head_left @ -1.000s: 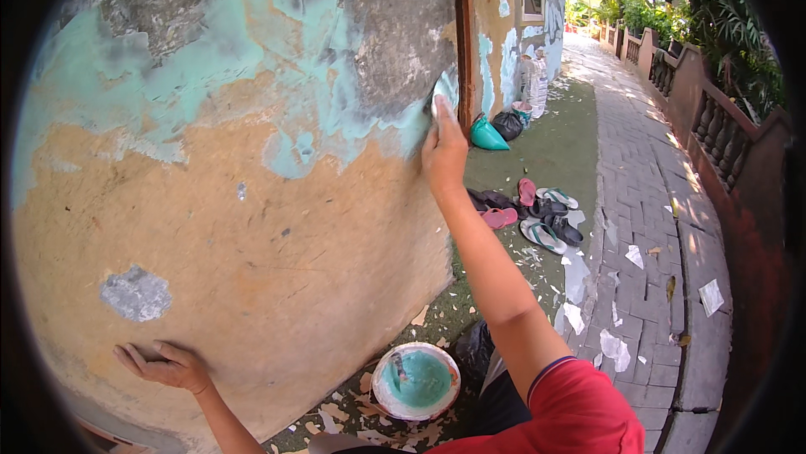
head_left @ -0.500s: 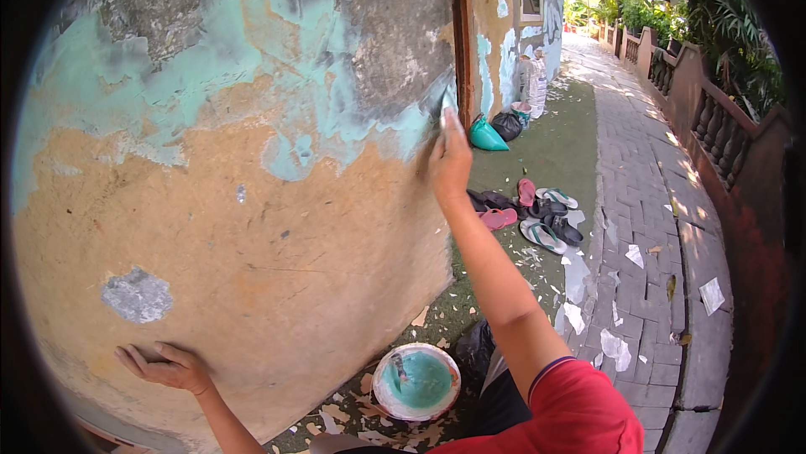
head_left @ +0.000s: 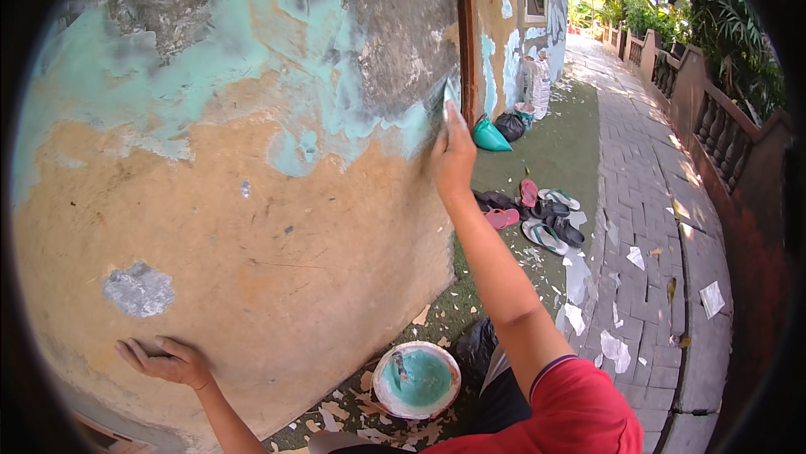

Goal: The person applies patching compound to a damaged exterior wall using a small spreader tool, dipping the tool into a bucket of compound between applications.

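Note:
My right hand [head_left: 456,152] grips a putty knife [head_left: 451,93] at arm's length. Its blade lies against the wall [head_left: 227,219], close to the brown door frame [head_left: 466,51]. Wet turquoise filler [head_left: 323,101] is smeared in a ragged band over bare grey and tan plaster. Lower down at the left, my left hand [head_left: 172,362] lies on the tan surface with fingers spread, holding nothing. A white bucket [head_left: 384,404] of turquoise filler stands by my legs, with a tool leaning inside it.
Sandals [head_left: 546,236] and other footwear lie on the green ground covering. Beyond them are a teal bag [head_left: 489,135], a black bag [head_left: 510,126] and a white sack [head_left: 537,89]. Paint flakes litter the ground and the paved path [head_left: 638,202]. A balustrade [head_left: 714,131] runs along the right.
The putty knife has moved slightly up along the door frame with my right hand. My left hand keeps its place on the wall. The view has shifted a little.

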Demonstrator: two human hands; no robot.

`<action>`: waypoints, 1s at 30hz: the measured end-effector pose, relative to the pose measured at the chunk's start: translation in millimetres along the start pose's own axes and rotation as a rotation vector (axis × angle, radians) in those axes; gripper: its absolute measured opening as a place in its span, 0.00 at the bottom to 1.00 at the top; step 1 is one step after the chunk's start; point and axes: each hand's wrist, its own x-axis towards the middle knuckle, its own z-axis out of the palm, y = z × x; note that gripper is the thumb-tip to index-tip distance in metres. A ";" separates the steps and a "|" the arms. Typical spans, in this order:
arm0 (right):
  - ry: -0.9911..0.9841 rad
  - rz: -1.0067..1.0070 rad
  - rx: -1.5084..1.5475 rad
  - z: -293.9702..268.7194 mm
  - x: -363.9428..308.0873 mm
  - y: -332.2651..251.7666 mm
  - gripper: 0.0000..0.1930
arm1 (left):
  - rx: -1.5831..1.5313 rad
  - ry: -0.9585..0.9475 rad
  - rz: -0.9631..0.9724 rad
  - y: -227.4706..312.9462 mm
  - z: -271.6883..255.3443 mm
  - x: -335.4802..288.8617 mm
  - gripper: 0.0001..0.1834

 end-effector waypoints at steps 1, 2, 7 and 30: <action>-0.045 -0.018 0.006 6.8 -16.4 -15.9 0.26 | 0.015 -0.005 0.003 -2.0 -2.1 0.6 0.27; -0.088 -0.041 0.004 8.4 -32.3 -32.8 0.27 | 0.024 -0.010 0.002 -2.0 -2.7 0.2 0.27; -0.305 -0.080 0.141 -14.0 -94.0 -91.1 0.32 | 0.027 0.002 0.018 -4.6 -3.7 1.9 0.26; -0.089 -0.035 0.109 -28.0 -59.0 -91.9 0.28 | -0.010 0.001 -0.012 2.3 -3.3 3.5 0.26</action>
